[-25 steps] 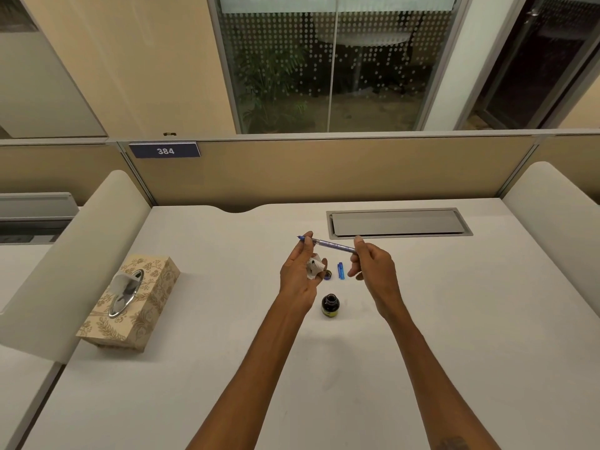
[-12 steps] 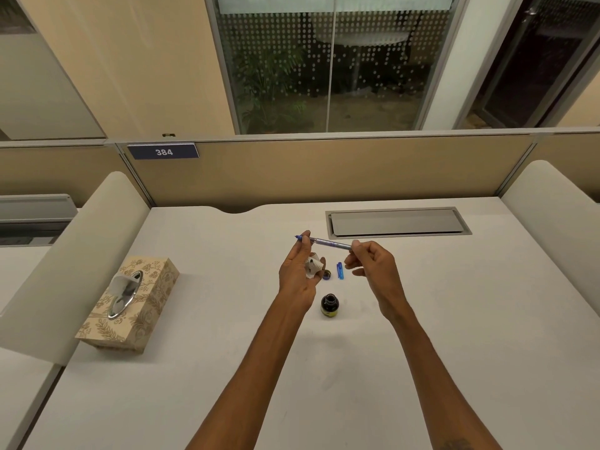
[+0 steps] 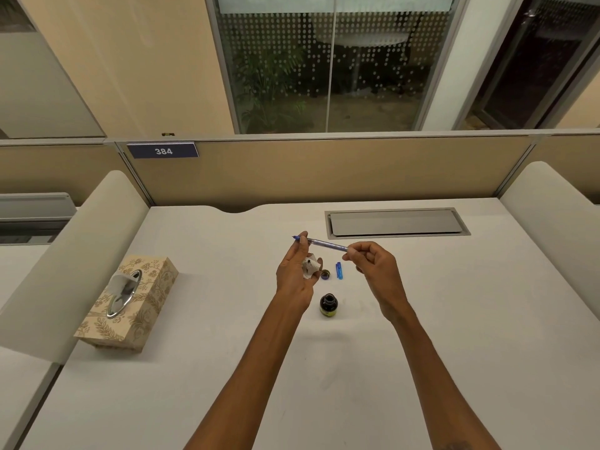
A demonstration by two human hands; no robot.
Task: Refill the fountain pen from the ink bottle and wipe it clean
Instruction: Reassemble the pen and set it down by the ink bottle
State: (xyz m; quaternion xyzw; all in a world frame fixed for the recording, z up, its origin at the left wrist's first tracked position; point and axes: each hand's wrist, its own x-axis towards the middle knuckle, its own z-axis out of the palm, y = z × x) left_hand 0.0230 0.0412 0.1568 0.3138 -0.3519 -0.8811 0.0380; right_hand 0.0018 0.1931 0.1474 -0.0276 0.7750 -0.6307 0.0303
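- The fountain pen (image 3: 325, 245) is held in the air above the bench (image 3: 211, 368), beyond the ink bottle (image 3: 328, 305). It lies almost level, with its blue nib end pointing away to the left of the bottle.
- The left hand (image 3: 296, 276) pinches the pen near the nib end with thumb and fingertips. Its lower fingers curl around a crumpled, ink-spotted tissue wad (image 3: 310, 267) against the palm.
- The right hand (image 3: 375, 269) pinches the rear end of the pen with thumb and forefinger, and its other fingers are loosely curled.
- The ink bottle stands upright and uncapped on the bench, between the two wrists and touching neither.
- Its round bottle cap (image 3: 325, 274) lies just behind the ink bottle, with a blue pen cap (image 3: 339, 271) right beside it on the right.
- A patterned tissue box (image 3: 133, 303) sits well to the left of the ink bottle, with a tissue poking from its oval slot.
- A grey cable hatch (image 3: 396, 223) is set flush in the bench, behind and to the right of the ink bottle.
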